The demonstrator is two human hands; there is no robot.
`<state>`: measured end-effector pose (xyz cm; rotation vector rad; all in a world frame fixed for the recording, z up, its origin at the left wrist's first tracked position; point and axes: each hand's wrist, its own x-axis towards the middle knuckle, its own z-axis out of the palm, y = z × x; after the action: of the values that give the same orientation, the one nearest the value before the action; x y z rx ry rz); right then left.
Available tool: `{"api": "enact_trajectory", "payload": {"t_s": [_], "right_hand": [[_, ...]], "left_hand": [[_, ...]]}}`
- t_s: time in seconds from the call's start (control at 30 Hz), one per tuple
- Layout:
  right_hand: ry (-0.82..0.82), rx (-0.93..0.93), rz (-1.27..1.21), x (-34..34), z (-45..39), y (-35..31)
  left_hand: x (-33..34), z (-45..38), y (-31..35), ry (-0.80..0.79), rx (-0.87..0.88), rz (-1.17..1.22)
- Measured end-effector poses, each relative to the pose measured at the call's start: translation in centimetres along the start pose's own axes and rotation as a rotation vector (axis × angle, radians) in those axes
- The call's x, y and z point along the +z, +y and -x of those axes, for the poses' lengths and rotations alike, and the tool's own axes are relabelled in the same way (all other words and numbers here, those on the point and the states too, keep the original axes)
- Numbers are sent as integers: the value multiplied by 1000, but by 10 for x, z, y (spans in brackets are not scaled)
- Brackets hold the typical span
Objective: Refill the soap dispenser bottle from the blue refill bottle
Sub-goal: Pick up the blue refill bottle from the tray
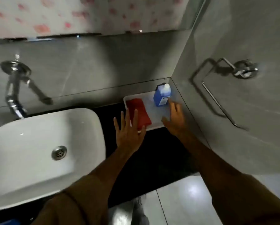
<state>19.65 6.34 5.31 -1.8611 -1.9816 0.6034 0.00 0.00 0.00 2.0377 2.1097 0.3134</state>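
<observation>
Bare fingers spread, holding nothing: the right hand reaches at one o'clock, its fingertip beside the one blue refill bottle standing on a white tray. The left hand hovers open over one red cloth. One basin lies at nine o'clock.

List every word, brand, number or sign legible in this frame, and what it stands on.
No text can be read here.
Blue refill bottle: a small pale label low on its front, too blurred to read.
Red cloth, white tray, sink, tap: no visible print.
</observation>
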Motion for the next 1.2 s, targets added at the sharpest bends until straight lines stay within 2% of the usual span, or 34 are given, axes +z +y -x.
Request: {"api": "enact_trajectory", "payload": {"t_s": [0.1, 0.23, 0.33, 0.47, 0.7, 1.2], "right_hand": [[-32, 62, -72, 15, -47, 41], [-24, 0, -204, 32, -144, 78], [23, 3, -270, 39, -210, 100], [-16, 29, -288, 59, -260, 133], [-42, 83, -337, 95, -270, 164], [201, 78, -249, 107, -230, 150]], "left_hand": [[45, -26, 6, -56, -87, 31], [95, -84, 6, -27, -167, 20], [127, -124, 6, -11, -171, -15], [163, -153, 7, -7, -167, -42], [200, -151, 3, -43, -187, -53], [209, -134, 8, -126, -203, -52]]}}
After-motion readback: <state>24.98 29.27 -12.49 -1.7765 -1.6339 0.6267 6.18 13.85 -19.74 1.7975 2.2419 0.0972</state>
